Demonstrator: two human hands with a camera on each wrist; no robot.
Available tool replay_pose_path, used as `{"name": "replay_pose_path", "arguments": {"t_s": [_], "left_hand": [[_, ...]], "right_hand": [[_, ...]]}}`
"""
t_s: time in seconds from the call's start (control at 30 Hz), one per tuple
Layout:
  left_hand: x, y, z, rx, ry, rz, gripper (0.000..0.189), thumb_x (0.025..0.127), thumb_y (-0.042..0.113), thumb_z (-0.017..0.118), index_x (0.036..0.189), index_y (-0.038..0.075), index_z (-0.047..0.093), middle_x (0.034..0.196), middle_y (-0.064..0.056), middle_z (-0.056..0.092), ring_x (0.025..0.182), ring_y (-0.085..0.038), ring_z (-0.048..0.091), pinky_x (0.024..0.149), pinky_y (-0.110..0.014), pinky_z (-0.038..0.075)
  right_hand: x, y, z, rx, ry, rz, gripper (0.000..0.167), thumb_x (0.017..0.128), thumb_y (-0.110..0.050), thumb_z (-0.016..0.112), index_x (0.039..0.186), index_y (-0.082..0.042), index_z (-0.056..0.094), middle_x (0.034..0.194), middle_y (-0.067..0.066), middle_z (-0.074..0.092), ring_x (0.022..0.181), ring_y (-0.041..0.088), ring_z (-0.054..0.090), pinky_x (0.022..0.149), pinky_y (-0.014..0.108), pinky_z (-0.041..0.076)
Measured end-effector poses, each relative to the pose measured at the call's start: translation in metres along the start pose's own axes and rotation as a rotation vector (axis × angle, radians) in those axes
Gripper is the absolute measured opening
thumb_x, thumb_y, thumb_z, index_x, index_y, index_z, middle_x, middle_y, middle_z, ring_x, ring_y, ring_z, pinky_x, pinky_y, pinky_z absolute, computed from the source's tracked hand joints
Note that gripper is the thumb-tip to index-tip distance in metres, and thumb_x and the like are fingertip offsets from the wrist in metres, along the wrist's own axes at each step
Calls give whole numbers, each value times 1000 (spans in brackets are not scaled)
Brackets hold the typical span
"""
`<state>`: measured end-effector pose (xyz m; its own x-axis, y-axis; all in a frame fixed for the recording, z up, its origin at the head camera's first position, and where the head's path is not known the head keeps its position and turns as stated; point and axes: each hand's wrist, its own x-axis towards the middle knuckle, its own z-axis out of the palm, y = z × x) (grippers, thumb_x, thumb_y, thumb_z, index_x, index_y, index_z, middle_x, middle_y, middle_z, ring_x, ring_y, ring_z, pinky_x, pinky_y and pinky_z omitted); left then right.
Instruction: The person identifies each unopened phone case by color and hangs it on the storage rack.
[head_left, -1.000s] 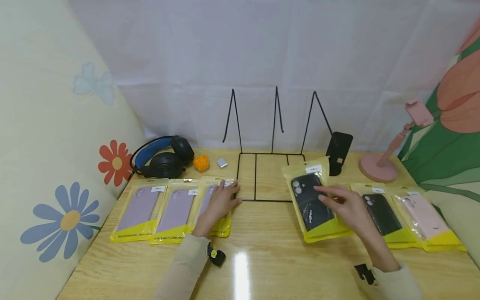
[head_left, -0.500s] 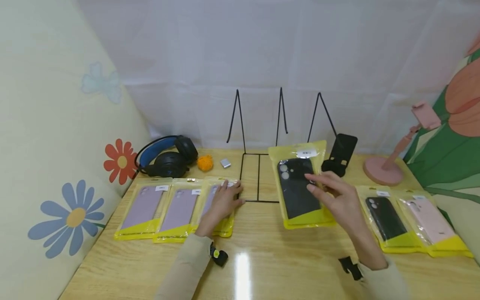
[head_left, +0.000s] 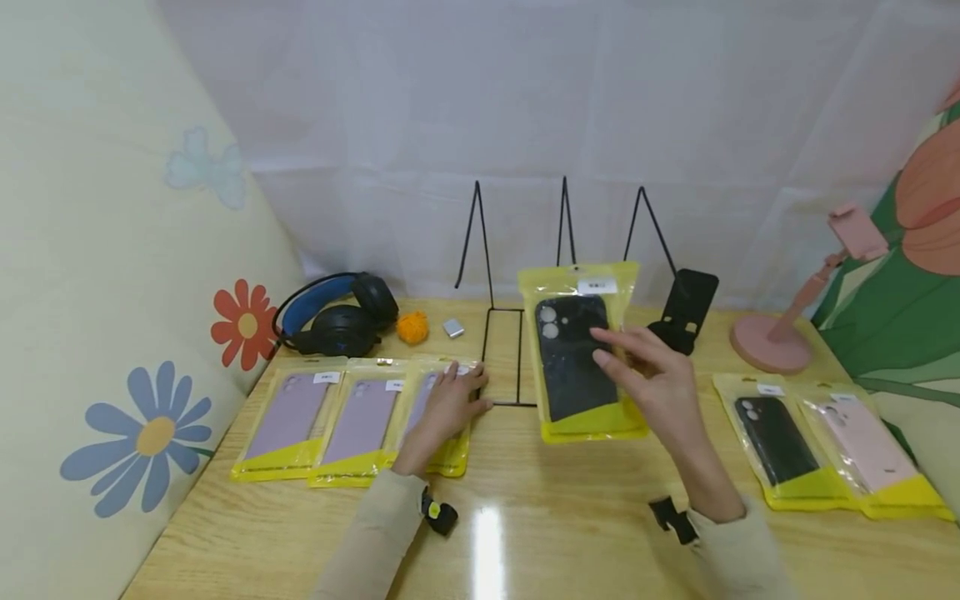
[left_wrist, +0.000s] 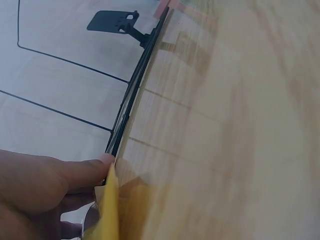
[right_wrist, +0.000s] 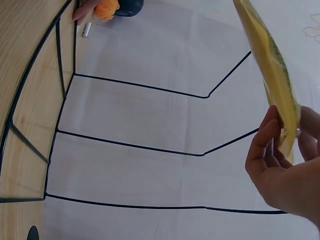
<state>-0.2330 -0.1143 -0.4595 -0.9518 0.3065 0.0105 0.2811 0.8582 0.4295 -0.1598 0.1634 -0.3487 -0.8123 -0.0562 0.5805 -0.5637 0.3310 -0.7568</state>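
Right hand (head_left: pixel 663 379) pinches the pouch (head_left: pixel 570 367) by its side, aloft before the rack (right_wrist: pixel 58 131); left hand (head_left: pixel 446 404) lies spread at the rack's corner. A firm pinch should prevent twisting.

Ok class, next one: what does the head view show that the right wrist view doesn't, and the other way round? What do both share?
Only the head view: the purple phone cases, black phone cases, pink phone case and pink stand.

Only the right wrist view: the thin edge of the held packet, and the right end of the wire rack, hidden behind that packet in the head view.

Both: the right hand, held packet, wire rack, orange ball and headphones, only partly in the wrist view.
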Motion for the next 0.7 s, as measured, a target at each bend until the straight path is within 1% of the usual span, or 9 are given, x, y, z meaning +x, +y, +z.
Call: {"name": "replay_pose_path", "arguments": {"t_s": [0.13, 0.27, 0.43, 0.53, 0.6, 0.63, 0.7], "left_hand": [[0, -1, 1, 9, 5, 0, 49, 91, 25, 67, 134, 4, 57, 148, -10, 41, 139, -46, 24, 113, -58, 15], [0, -1, 1, 14, 1, -2, 49, 91, 26, 67, 134, 4, 56, 149, -10, 41, 140, -46, 24, 114, -57, 15], [0, -2, 1, 21, 1, 5, 49, 91, 26, 67, 134, 4, 57, 148, -10, 42, 139, -46, 24, 114, -57, 16], [0, -1, 1, 31, 1, 12, 49, 91, 26, 67, 134, 4, 57, 148, -10, 42, 139, -46, 25, 114, -57, 16], [0, -1, 2, 40, 0, 17, 49, 91, 26, 67, 134, 5, 57, 148, -10, 43, 138, -47, 26, 113, -57, 17], [1, -1, 2, 44, 3, 20, 49, 90, 26, 67, 133, 4, 57, 147, -10, 43, 138, -47, 26, 113, -57, 17], [0, -1, 2, 48, 6, 23, 49, 90, 26, 67, 133, 4, 58, 147, -10, 44, 138, -47, 27, 113, -57, 18]], "right_hand": [[3, 3, 4, -11, 13, 35, 27, 89, -12, 70, 115, -13, 72, 86, 1, 55, 64, 16, 41, 51, 23, 32], [6, 6, 6, 4, 17, 84, 27, 89, -14, 70, 116, -13, 72, 88, 3, 56, 66, 17, 41, 53, 23, 32], [11, 8, 9, 12, 19, 150, 28, 90, -14, 69, 118, -13, 71, 101, 4, 64, 68, 17, 43, 54, 22, 34], [17, 3, 10, 18, 2, 188, 29, 91, -13, 67, 120, -9, 69, 113, 8, 65, 65, 16, 42, 53, 22, 35], [23, -1, 11, 25, -19, 205, 29, 93, -11, 65, 121, -6, 68, 116, 12, 65, 62, 15, 40, 52, 23, 34], [26, -2, 11, 28, -28, 208, 29, 93, -10, 64, 121, -4, 67, 116, 13, 65, 60, 15, 39, 51, 23, 34], [34, 0, 12, 32, -39, 207, 30, 94, -9, 63, 122, -2, 66, 118, 15, 64, 61, 14, 41, 51, 23, 34]]}}
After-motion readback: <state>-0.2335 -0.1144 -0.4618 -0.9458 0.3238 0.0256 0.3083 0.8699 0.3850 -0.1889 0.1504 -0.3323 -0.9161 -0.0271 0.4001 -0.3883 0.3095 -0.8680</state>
